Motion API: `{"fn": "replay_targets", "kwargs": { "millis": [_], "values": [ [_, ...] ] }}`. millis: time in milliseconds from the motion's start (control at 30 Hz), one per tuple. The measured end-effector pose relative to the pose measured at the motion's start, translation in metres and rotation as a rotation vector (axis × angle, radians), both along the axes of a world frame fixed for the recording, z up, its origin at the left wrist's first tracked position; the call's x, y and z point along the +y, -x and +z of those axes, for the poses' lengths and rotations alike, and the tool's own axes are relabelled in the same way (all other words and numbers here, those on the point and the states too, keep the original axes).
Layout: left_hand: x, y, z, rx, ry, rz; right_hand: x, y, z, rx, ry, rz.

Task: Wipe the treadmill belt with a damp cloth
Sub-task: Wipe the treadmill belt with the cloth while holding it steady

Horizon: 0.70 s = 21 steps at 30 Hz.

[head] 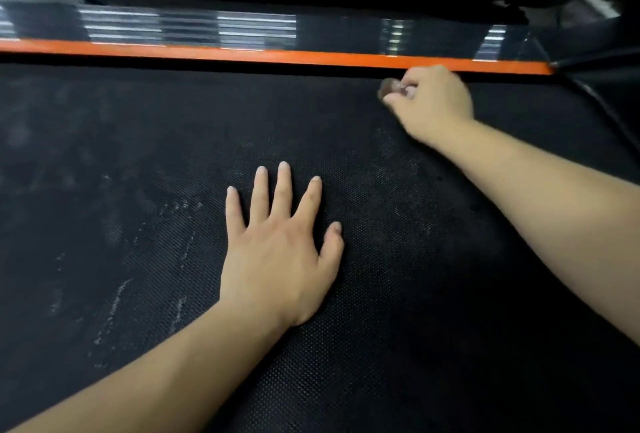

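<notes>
The black textured treadmill belt (138, 190) fills most of the view and carries pale dusty smears on its left half. My left hand (280, 249) lies flat on the middle of the belt, palm down with fingers spread. My right hand (433, 103) reaches to the belt's far edge beside the orange strip. Its fingers are curled around a small brownish wad, apparently the cloth (389, 87), of which only a blurred bit shows past the fingertips.
An orange strip (242, 54) runs along the far side of the belt, backed by a glossy black side rail (207, 27). A dark frame part and a cable (602, 110) sit at the right end.
</notes>
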<state>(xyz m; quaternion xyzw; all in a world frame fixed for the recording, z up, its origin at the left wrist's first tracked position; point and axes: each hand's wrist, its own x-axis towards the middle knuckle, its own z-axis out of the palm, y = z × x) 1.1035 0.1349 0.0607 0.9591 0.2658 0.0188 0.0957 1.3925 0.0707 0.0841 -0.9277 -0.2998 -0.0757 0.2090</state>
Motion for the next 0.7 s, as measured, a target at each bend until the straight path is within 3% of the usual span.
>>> {"fn": "replay_targets", "kwargs": {
  "millis": [67, 200, 333, 367, 467, 500, 633, 700],
  "values": [
    [-0.001, -0.001, 0.000, 0.000, -0.002, 0.001, 0.002, 0.011, -0.007, 0.011, 0.041, 0.140],
    [0.001, 0.000, -0.001, -0.010, -0.005, -0.010, -0.001, -0.022, 0.006, -0.010, 0.008, -0.192],
    [-0.001, 0.001, 0.001, -0.009, 0.000, -0.001, 0.001, 0.002, -0.004, -0.008, 0.059, 0.068],
    [-0.001, 0.000, 0.000, -0.010, 0.001, -0.002, -0.005, -0.003, -0.001, -0.017, 0.057, 0.051],
    [0.000, -0.001, 0.000, -0.006, -0.001, -0.007, -0.024, -0.029, 0.014, 0.033, -0.026, -0.300],
    [0.000, -0.001, 0.000, -0.007, -0.001, -0.006, -0.026, -0.026, 0.013, 0.019, -0.028, -0.307],
    [-0.001, -0.001, 0.001, 0.006, 0.001, -0.003, -0.036, 0.014, 0.000, 0.021, 0.056, 0.092],
    [-0.001, -0.002, 0.000, 0.013, 0.000, -0.002, -0.052, 0.003, 0.005, -0.023, 0.085, 0.031]
  ]
}}
